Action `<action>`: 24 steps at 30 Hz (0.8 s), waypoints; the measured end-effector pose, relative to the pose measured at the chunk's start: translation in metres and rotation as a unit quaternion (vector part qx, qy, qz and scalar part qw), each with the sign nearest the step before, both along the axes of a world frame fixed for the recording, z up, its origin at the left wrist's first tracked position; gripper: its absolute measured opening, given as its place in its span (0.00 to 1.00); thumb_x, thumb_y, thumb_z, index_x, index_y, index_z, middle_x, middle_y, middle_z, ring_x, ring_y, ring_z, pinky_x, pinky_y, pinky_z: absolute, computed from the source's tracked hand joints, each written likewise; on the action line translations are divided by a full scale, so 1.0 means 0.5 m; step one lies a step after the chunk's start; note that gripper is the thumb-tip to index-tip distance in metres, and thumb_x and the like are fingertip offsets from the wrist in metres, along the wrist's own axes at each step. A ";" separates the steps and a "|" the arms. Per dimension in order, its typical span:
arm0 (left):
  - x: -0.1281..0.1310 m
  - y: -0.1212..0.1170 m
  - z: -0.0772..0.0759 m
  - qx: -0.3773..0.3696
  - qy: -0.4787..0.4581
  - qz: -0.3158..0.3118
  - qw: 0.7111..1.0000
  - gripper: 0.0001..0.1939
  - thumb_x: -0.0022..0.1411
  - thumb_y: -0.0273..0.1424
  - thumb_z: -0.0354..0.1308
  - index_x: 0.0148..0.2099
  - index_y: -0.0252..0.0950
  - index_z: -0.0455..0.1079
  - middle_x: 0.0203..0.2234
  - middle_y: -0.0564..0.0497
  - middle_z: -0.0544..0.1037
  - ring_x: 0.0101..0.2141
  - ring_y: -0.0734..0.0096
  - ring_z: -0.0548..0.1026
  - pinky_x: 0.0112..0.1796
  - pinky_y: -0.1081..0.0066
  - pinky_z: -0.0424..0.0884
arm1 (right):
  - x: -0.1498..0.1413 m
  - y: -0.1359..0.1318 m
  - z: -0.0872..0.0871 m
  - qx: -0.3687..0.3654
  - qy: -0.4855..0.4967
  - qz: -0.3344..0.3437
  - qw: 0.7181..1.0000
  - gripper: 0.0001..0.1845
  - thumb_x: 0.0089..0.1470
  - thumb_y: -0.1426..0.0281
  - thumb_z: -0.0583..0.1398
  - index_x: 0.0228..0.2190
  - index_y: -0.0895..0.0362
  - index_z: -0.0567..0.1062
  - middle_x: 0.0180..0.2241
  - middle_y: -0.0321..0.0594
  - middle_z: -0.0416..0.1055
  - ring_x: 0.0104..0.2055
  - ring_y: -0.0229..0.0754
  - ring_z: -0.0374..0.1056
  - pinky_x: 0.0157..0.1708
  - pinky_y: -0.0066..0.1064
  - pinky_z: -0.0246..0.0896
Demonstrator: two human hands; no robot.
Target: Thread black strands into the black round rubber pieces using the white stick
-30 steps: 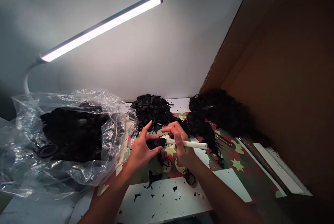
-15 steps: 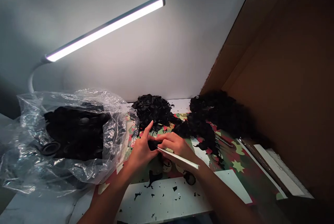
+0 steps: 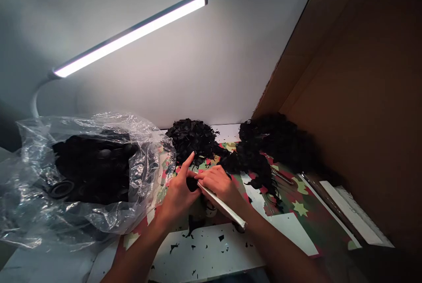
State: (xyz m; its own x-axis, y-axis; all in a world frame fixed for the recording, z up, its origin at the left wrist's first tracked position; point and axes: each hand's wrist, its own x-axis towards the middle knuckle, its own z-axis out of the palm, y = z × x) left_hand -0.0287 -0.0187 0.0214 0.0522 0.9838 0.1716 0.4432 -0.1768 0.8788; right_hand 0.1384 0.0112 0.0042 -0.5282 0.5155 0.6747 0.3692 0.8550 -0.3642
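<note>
Piece [image 3: 192, 184], black, sits pinched in the left hand [image 3: 178, 191], beside the right hand [image 3: 220, 183] gripping a white stick [image 3: 225, 208].

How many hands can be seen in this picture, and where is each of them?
2: the left hand, holding a black piece, beside the clear bag; the right hand, close next to it, holding a white stick.

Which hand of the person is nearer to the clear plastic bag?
Left. The left hand is just to the right of the clear plastic bag; the right hand, gripping a white stick, is farther right.
</note>
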 end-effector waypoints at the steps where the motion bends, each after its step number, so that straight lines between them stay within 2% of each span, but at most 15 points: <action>1: 0.001 -0.002 0.003 0.003 -0.018 0.004 1.000 0.47 0.54 0.22 0.61 0.72 0.44 0.47 0.34 0.55 0.80 0.37 0.68 0.78 0.45 0.65 0.72 | 0.002 0.002 0.002 -0.015 0.014 -0.031 0.999 0.13 0.68 0.73 0.52 0.33 0.55 0.74 0.36 0.40 0.79 0.41 0.42 0.73 0.46 0.38 0.60; 4: -0.001 -0.007 0.010 0.010 -0.078 0.010 0.997 0.48 0.54 0.27 0.65 0.72 0.45 0.47 0.34 0.55 0.80 0.37 0.66 0.80 0.43 0.63 0.74 | 0.022 0.023 0.005 -0.076 0.043 -0.136 0.987 0.11 0.67 0.72 0.53 0.34 0.54 0.74 0.37 0.41 0.78 0.41 0.44 0.73 0.47 0.39 0.60; 6: -0.004 -0.008 0.010 0.011 -0.102 0.011 0.995 0.49 0.54 0.31 0.68 0.72 0.46 0.48 0.36 0.54 0.81 0.36 0.64 0.80 0.42 0.63 0.76 | 0.043 0.041 0.007 -0.130 0.043 -0.177 0.975 0.10 0.66 0.72 0.55 0.33 0.54 0.74 0.35 0.41 0.78 0.39 0.45 0.72 0.44 0.38 0.61; 9: -0.009 -0.003 0.005 -0.001 -0.104 0.009 0.995 0.46 0.54 0.34 0.69 0.71 0.45 0.52 0.39 0.51 0.82 0.38 0.62 0.81 0.42 0.62 0.76 | 0.062 0.053 0.017 -0.199 0.079 -0.165 0.963 0.12 0.63 0.70 0.58 0.27 0.55 0.73 0.34 0.40 0.76 0.38 0.44 0.71 0.40 0.35 0.64; 12: -0.011 0.004 0.000 -0.017 -0.078 0.003 0.997 0.46 0.55 0.35 0.69 0.71 0.44 0.51 0.40 0.51 0.82 0.41 0.60 0.81 0.45 0.60 0.74 | 0.052 0.038 0.031 -0.216 0.135 -0.115 0.960 0.13 0.62 0.70 0.59 0.24 0.55 0.72 0.38 0.41 0.75 0.41 0.44 0.72 0.42 0.35 0.66; 16: -0.010 0.006 -0.001 -0.007 -0.033 -0.001 0.999 0.47 0.57 0.30 0.66 0.73 0.44 0.45 0.38 0.53 0.82 0.41 0.64 0.79 0.49 0.61 0.71 | 0.029 0.008 0.034 -0.175 0.133 -0.020 0.975 0.08 0.61 0.72 0.61 0.28 0.55 0.74 0.39 0.41 0.75 0.41 0.42 0.73 0.42 0.34 0.69; 19: -0.011 0.005 -0.002 -0.010 -0.015 -0.005 1.000 0.48 0.57 0.26 0.63 0.73 0.44 0.44 0.37 0.54 0.80 0.39 0.66 0.78 0.48 0.62 0.70 | 0.023 -0.002 0.022 -0.123 0.068 0.037 0.989 0.07 0.63 0.73 0.58 0.32 0.54 0.74 0.44 0.44 0.76 0.42 0.41 0.73 0.40 0.32 0.71; 24: -0.011 0.004 -0.005 -0.014 -0.012 -0.026 1.000 0.49 0.56 0.26 0.62 0.74 0.43 0.43 0.35 0.55 0.79 0.37 0.68 0.77 0.44 0.65 0.70 | 0.021 0.001 0.006 0.006 -0.023 0.053 0.998 0.06 0.65 0.74 0.57 0.37 0.54 0.75 0.47 0.43 0.79 0.49 0.45 0.73 0.49 0.41 0.67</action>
